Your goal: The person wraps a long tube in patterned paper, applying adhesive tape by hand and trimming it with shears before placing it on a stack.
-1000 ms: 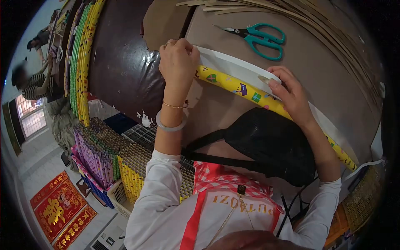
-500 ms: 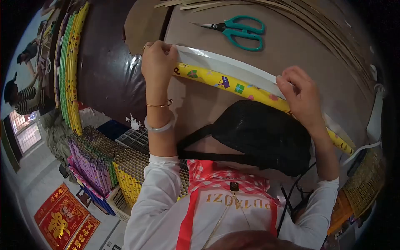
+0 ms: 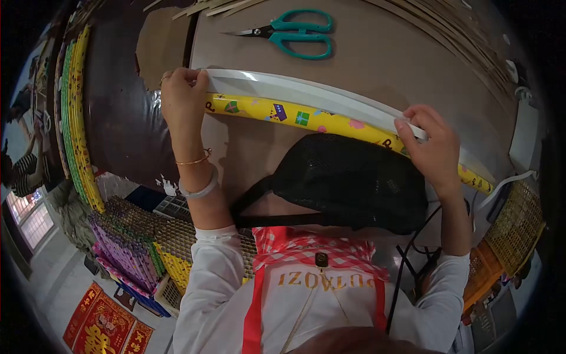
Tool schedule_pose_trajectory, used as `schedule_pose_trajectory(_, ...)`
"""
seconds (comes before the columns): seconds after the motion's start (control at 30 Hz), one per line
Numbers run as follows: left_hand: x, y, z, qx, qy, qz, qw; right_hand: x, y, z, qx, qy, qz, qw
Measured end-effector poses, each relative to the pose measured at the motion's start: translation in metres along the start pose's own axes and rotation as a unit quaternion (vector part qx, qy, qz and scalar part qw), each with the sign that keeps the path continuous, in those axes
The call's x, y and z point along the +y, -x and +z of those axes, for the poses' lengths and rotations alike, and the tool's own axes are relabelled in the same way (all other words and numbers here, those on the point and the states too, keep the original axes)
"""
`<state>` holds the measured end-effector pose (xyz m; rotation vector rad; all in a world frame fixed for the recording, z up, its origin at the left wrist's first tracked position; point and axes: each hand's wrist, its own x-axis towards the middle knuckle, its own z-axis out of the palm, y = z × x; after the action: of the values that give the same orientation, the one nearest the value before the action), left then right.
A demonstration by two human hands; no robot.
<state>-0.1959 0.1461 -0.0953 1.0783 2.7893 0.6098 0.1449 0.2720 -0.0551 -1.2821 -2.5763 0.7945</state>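
A long strip of yellow printed paper point(image 3: 253, 110), partly rolled, stretches across the table in front of me, its white edge point(image 3: 318, 92) facing away from my body. My left hand point(image 3: 184, 97) is closed in a pinch on the left end of that white edge. Toward the other end, my right hand point(image 3: 433, 147) grips the white edge between thumb and fingers, and the yellow paper continues past it to the right. Teal-handled scissors point(image 3: 300, 32) lie beyond the paper, blades pointing left. Between the paper and my apron rests a black mesh bag point(image 3: 354, 180).
Thin flat strips point(image 3: 436, 35) lie along the table's far side. Yellow and green patterned rolls point(image 3: 79, 118) stand at the left. Bundles of patterned tubes point(image 3: 124, 245) fill baskets below them. A white cable point(image 3: 507, 192) curves at the right. Another person point(image 3: 26, 168) is at far left.
The view has shifted, so the scissors and bag appear further left. My right thumb and fingers have closed on the white edge, which now looks narrower and folded over near that hand.
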Motion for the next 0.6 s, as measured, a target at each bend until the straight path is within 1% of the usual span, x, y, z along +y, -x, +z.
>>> schedule_pose_trajectory(0.03, 0.0, 0.0, 0.0, -0.002, 0.0, 0.001, 1.0, 0.0, 0.0, 0.001, 0.011, 0.034, -0.002, 0.999)
schedule_pose_trajectory(0.1, -0.002, 0.0, -0.001, 0.003, -0.016, 0.028, 0.999, 0.005, 0.0, 0.006, 0.023, 0.041, -0.006, 0.999)
schedule_pose_trajectory(0.2, -0.003, -0.001, -0.001, -0.016, -0.003, 0.011, 1.0, 0.007, 0.0, 0.01, 0.047, 0.067, -0.025, 0.996)
schedule_pose_trajectory(0.33, -0.002, -0.002, -0.002, -0.025, -0.001, 0.02, 1.0, 0.006, -0.001, 0.015, 0.084, 0.108, -0.065, 0.988)
schedule_pose_trajectory(0.4, -0.002, -0.002, -0.002, -0.019, -0.023, 0.015, 0.999, 0.002, -0.002, 0.017, 0.089, 0.129, -0.053, 0.986)
schedule_pose_trajectory(0.53, -0.004, -0.002, 0.0, -0.019, -0.004, 0.01, 1.0, 0.0, -0.005, 0.02, 0.096, 0.169, -0.044, 0.98)
schedule_pose_trajectory(0.6, -0.004, -0.002, 0.001, -0.021, 0.014, -0.016, 1.0, 0.0, -0.006, 0.021, 0.091, 0.177, -0.039, 0.979)
